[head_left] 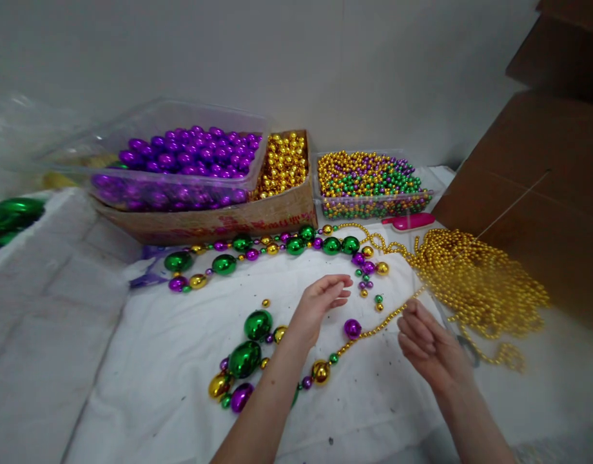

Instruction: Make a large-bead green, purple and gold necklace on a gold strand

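My left hand (324,298) is above the white cloth, its fingers loosely stretched with no object visible between them. My right hand (425,338) is closed, its curled fingertips at a gold bead strand (383,324); part of the grip is hidden. That strand leads left to a bead necklace with a large gold bead (321,372), big green beads (245,359) and a purple bead (242,397); my left forearm covers part of it. A loose-looking purple bead (352,328) lies against the strand between my hands. Small purple, green and gold beads (367,284) lie just beyond my left hand.
Behind are a clear bin of purple beads (180,158), a carton with gold beads (284,161) and a tub of mixed beads (369,180). Another necklace (223,264) lies before them. At right are a pink-handled tool (413,222), a gold strand pile (475,280) and a cardboard box (533,193).
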The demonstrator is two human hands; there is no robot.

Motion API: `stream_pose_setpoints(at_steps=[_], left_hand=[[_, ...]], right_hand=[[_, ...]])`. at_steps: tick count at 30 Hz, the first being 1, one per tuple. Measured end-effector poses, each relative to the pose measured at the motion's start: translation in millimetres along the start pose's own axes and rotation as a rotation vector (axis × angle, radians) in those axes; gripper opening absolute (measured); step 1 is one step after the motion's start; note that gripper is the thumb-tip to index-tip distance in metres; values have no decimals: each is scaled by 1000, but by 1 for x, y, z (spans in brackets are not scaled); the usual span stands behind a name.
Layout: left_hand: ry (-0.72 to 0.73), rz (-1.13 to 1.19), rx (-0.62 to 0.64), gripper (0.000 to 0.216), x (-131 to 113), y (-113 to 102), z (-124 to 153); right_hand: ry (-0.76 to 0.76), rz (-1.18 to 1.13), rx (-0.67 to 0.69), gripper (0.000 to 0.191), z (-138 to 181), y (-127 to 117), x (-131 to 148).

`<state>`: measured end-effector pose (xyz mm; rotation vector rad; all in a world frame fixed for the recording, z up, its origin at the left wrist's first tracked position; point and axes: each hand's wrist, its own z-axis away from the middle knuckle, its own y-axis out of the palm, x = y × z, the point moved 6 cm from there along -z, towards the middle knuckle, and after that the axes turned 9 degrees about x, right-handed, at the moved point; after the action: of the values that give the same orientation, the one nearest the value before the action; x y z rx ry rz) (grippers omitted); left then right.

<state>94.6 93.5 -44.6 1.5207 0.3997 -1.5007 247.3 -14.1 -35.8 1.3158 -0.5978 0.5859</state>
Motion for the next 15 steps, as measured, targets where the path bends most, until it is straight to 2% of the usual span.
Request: stream_pose_setpoints(at_steps=[3,6,11,15], left_hand=[[-19,-389,-10,13,16,4,-21],[13,-673,-60,13,30,12,-41],[47,-842,-185,19,40,23,-46],[61,-951,-181,25,45,34,-41]], right_hand=[[-53,-63,-17,10,16,-12,14],[14,20,-6,11,25,-22,6],[116,163,-129,14,35,-51,-19],[144,174,-152,22,44,-63,-25]])
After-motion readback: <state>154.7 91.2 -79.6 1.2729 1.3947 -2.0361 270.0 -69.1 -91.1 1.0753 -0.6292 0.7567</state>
